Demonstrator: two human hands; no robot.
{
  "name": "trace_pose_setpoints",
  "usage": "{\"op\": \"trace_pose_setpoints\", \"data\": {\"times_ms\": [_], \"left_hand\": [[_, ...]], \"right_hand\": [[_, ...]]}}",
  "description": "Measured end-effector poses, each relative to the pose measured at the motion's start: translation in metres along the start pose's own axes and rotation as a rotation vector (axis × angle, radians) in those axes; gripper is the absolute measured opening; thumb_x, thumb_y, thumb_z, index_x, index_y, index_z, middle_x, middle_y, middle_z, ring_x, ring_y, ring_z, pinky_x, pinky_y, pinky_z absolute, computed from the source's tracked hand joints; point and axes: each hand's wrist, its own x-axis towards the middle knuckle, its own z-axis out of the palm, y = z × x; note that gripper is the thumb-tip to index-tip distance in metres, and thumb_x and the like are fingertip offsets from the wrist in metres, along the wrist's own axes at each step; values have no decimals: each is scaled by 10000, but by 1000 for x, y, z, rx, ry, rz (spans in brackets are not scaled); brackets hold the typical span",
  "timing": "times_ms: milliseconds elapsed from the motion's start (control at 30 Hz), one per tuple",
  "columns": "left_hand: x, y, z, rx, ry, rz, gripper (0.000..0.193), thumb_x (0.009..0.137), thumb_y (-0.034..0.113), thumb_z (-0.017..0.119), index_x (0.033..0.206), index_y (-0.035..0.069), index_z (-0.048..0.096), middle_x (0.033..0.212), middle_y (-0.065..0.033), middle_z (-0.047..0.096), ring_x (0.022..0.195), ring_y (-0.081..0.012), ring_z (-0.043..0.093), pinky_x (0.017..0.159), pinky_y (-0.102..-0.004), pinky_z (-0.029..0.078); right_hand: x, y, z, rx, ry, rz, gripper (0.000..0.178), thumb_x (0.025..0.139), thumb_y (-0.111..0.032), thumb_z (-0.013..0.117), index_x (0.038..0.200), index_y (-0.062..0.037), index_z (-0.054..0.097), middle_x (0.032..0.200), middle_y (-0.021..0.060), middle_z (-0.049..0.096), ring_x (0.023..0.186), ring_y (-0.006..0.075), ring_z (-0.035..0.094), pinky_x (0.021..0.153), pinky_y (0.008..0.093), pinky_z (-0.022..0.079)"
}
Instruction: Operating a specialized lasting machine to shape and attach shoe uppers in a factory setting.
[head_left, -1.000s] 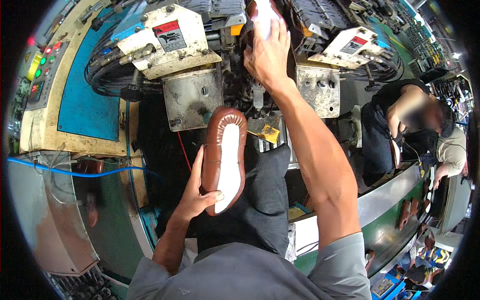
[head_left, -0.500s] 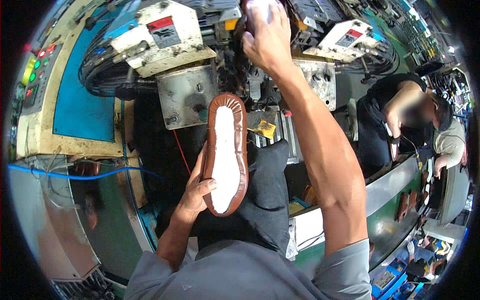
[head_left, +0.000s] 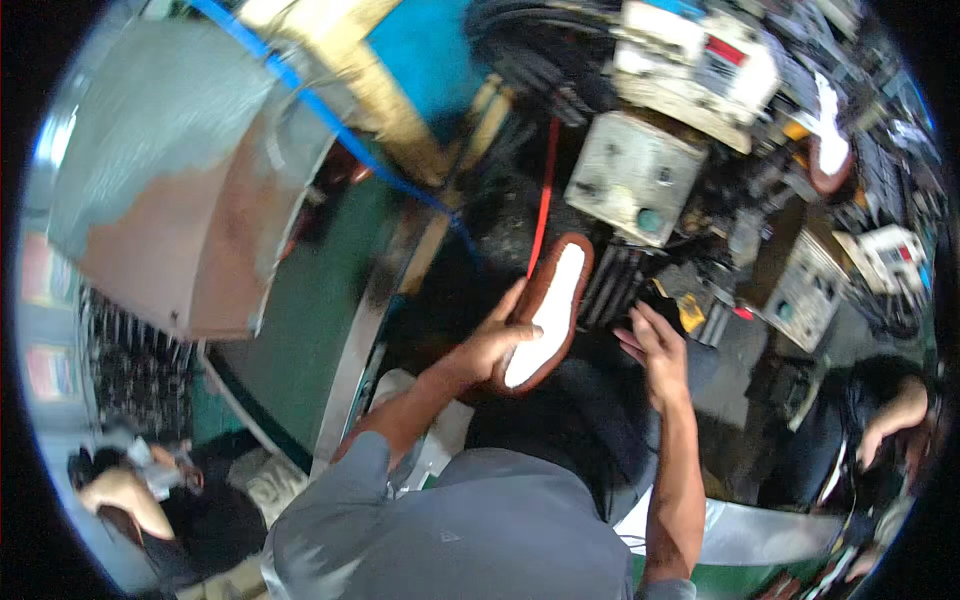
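Note:
My left hand is closed around the heel end of a brown shoe upper with a white insole facing up. Its toe points away from me, tilted slightly to the right, above my lap. To the right, my right hand hangs open and holds nothing, its fingers stretched out and slightly blurred. A second brown shoe upper with a white insole sits in the machine at the far right, apart from both hands.
Two metal plates jut from the machine's front. A red cord hangs left of them, and a blue hose crosses in front of a grey-brown metal cabinet. One person works at the right, another at the lower left.
My right hand has come back from the machine towards my lap, leaving a shoe upper there. My left hand still grips its shoe. The view has swung left.

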Motion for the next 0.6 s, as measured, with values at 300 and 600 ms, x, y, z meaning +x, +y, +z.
{"op": "trace_pose_setpoints", "data": {"times_ms": [300, 600], "left_hand": [[-89, 33, -278, 1392, 1105, 59, 1058, 910, 181, 826, 1782, 291, 238, 1701, -285, 355, 1433, -494, 493, 1193, -513, 462], [-152, 43, -577, 2182, 1187, -459, 847, 998, 327, 680, 1751, 383, 294, 1550, -239, 531, 1260, -427, 639, 945, -614, 582]], "right_hand": [[-58, 96, -97, -26, 285, 135, 509, 1129, -276, 662, 1519, 41, 582, 1366, 180, 737, 1144, 279, 770, 1009, 403, 603], [-55, 116, -104, 182, 276, 134, 546, 1121, -284, 674, 1535, 49, 545, 1369, 204, 720, 1127, 271, 763, 1014, 404, 604]]}}
